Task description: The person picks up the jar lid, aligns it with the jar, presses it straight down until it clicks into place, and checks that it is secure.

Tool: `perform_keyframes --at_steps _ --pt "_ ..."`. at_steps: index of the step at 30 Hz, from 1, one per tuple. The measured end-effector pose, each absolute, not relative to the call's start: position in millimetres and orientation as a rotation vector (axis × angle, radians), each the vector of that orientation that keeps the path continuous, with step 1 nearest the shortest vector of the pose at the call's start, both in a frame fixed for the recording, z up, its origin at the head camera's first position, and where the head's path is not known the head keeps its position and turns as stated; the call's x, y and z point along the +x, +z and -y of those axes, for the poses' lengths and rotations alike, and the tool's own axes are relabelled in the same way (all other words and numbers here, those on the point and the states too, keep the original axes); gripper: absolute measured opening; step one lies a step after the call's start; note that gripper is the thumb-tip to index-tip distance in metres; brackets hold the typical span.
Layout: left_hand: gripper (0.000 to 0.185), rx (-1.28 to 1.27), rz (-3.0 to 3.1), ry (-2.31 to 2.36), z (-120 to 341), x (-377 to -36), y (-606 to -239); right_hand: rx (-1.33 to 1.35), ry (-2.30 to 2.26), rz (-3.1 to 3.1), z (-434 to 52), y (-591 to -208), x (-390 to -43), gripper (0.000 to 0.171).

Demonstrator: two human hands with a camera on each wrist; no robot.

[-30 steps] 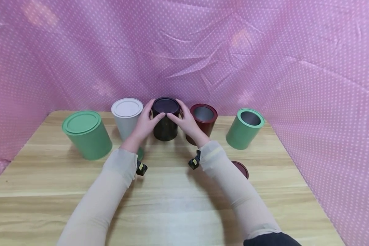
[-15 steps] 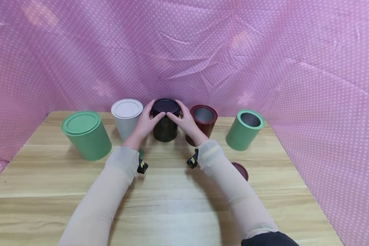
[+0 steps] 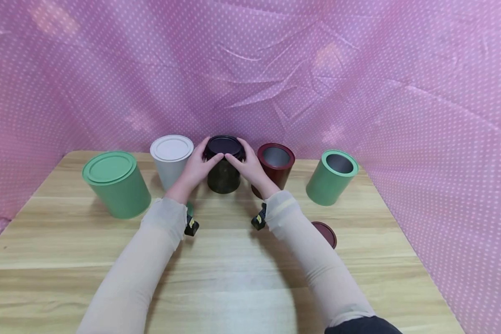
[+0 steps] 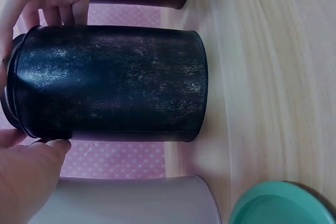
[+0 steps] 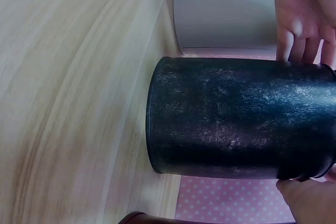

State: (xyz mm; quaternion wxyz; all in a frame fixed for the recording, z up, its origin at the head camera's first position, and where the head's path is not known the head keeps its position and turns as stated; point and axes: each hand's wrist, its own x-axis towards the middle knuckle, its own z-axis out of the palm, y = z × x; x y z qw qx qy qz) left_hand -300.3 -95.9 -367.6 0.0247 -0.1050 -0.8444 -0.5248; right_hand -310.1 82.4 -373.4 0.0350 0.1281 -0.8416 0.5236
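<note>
Both hands are clamped on the lid (image 3: 224,144) of the black tin (image 3: 223,175), which stands upright on the wooden table (image 3: 234,264) at the back of the row. The left hand (image 3: 195,167) curls round the lid's left edge, thumb across the near rim. The right hand (image 3: 250,167) curls round the right edge in the same manner. The two thumb tips nearly meet at the near side of the lid. The left wrist view shows the tin's mottled black wall (image 4: 110,82) with fingers (image 4: 58,9) wrapped at the lid end. The right wrist view shows the same wall (image 5: 236,114) with fingers (image 5: 299,35) of the other hand at the lid end.

Just left of the grip stands a white tin (image 3: 172,160), lid on, close beside the left hand. Further left stands a large green tin (image 3: 117,183), lid on. Just right of the grip stands an open dark red tin (image 3: 275,167), close to the right hand. Well right stands an open small green tin (image 3: 332,176). A dark red lid (image 3: 326,233) lies flat on the table nearer the person, beside the right forearm. A green lid (image 4: 281,205) lies near the left wrist.
</note>
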Motion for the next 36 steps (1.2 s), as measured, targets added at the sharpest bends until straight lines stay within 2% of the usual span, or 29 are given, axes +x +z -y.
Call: perform_keyframes --at_steps 16,26,36 --pt "0.073 -0.285 2.66 -1.584 95 -295 -370 0.387 1.554 2.614 -84 -380 -308 0.065" --pt "0.075 -0.338 2.737 -1.397 94 -293 -367 0.39 1.533 2.603 -86 -382 -306 0.064" --pt "0.076 -0.344 2.76 -1.348 94 -292 -365 0.359 1.556 2.664 -88 -374 -300 0.067"
